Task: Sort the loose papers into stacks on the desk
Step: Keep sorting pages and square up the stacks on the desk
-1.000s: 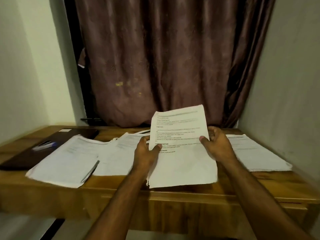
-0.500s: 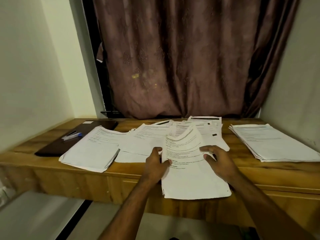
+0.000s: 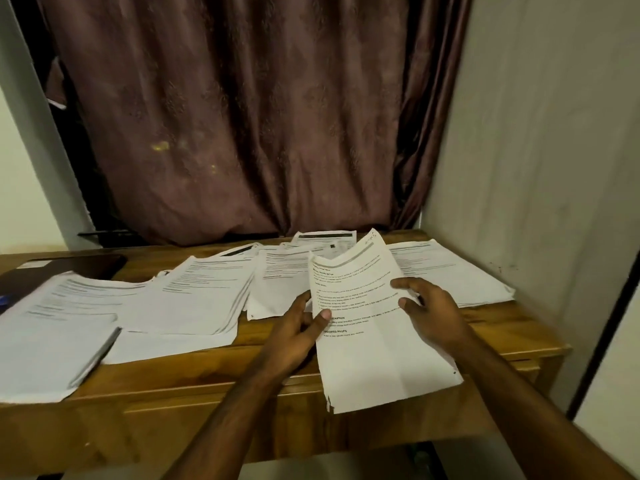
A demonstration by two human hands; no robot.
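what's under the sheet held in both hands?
The held sheet hangs over the desk's front edge. Behind its top lie a middle stack and the right stack, both partly hidden. The left hand and right hand pinch its sides.

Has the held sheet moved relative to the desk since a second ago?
Yes. The held sheet came down toward the desk front edge, no longer raised against the curtain.
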